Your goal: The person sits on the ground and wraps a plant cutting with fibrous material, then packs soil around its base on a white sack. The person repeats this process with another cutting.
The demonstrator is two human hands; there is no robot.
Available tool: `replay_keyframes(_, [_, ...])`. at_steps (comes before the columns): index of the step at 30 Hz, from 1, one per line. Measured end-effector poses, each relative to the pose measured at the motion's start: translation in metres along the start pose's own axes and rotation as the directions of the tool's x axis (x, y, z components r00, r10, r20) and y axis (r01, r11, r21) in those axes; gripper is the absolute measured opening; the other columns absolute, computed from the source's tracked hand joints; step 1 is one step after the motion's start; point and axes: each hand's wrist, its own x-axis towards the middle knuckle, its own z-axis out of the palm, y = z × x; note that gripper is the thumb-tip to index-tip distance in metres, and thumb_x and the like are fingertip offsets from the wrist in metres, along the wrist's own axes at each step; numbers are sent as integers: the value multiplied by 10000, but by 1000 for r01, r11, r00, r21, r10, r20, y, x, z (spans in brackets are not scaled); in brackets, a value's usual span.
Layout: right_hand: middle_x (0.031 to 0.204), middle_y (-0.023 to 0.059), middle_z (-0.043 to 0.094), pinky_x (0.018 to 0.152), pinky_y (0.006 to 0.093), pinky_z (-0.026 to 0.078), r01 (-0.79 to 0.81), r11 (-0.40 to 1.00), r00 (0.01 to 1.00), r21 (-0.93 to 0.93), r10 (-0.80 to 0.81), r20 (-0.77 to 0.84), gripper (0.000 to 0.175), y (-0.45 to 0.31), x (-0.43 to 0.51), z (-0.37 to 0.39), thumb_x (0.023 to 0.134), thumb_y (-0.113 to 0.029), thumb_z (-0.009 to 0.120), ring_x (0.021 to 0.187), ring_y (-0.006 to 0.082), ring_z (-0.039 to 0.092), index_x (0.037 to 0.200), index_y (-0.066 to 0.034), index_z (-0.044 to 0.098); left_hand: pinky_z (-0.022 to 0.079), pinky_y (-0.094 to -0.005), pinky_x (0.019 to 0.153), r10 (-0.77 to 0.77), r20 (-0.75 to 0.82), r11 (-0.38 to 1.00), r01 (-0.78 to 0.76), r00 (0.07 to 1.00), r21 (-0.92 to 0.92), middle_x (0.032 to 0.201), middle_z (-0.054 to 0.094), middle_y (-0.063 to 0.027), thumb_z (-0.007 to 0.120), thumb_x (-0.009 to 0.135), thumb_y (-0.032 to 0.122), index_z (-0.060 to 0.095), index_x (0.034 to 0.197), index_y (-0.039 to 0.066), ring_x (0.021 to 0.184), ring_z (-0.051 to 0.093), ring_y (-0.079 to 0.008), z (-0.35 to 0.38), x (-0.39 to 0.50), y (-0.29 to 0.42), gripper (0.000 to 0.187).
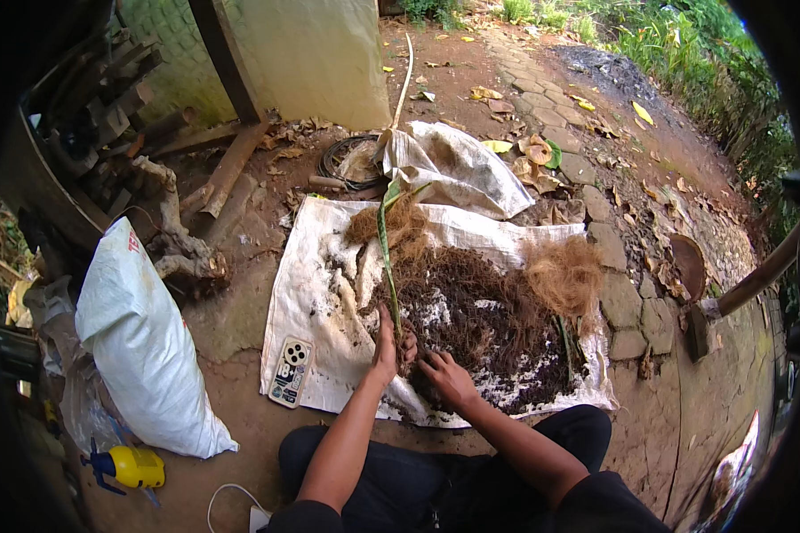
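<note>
My left hand point(388, 343) is closed around the base of a long, upright snake plant leaf point(387, 266), with dark soil or roots at its foot. Just to the right, my right hand point(448, 378) touches dark potting material near that base; whether its fingers grip any is hidden. Under both hands a white woven sheet point(333, 386) is spread, strewn with dark soil and brown fibre point(467, 286). A clump of light brown coconut fibre point(563, 276) lies at the sheet's right, another point(400, 230) behind the leaf. More plant leaves point(565, 343) lie at the right.
A phone in a case point(291, 372) lies on the sheet's left edge. Further left stand a full white sack point(147, 346) and a yellow spray bottle point(133, 466). A crumpled woven sack point(453, 166) and coiled wire point(347, 163) lie behind the sheet. A wooden-handled tool point(740, 293) is at right.
</note>
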Motion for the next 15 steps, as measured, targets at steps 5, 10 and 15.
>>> replay_keyframes(5, [1091, 124, 628, 803, 389, 586, -17, 1000, 992, 20, 14, 129, 315, -7, -2, -7, 818, -68, 616, 1050, 298, 597, 1127, -52, 672, 389, -324, 411, 14, 62, 999, -10, 998, -53, 619, 492, -34, 330, 819, 930, 508, 984, 109, 466, 508, -188, -1, 1, -2, 856])
replay_keyframes(10, [1040, 156, 740, 801, 323, 594, -401, 687, 916, 606, 317, 247, 300, 2, 15, -36, 843, -34, 678, 930, 229, 713, 1135, -59, 741, 442, -340, 467, 7, -2, 1000, -7, 1000, -9, 645, 531, -48, 299, 832, 924, 496, 1044, 111, 524, 556, -209, -1, 3, -2, 864])
replay_keyframes(15, [1128, 142, 740, 881, 322, 567, -506, 355, 802, 786, 529, 277, 294, 16, 32, -65, 932, -41, 634, 986, 187, 712, 1218, 11, 683, 489, -344, 531, 36, -20, 997, -35, 999, 64, 702, 583, -57, 274, 849, 912, 504, 1080, 110, 581, 591, -206, -4, 9, -8, 866])
